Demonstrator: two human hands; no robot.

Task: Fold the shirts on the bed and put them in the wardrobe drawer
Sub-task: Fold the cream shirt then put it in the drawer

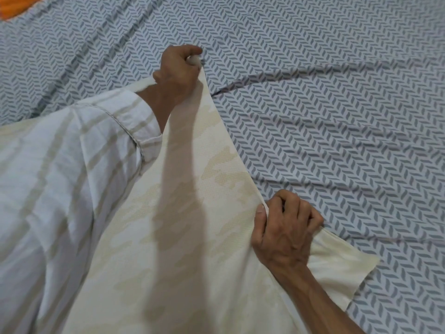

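Head view: shirt (192, 213) edge lengthwise between both hands.

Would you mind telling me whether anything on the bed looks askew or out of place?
Nothing serious. The bedsheet is rucked into long creases beside the cream shirt, which both hands, left hand and right hand, grip along one edge. An orange patch shows at the far corner.

Soft, even indoor light from above keeps the frame fairly bright, with no glare. The left forearm casts a long, soft-edged shadow down the cream shirt (192, 213). The wide lens bends the bed sheet (337, 116) pattern near the edges, and detail is slightly smeared throughout, most at the corners.
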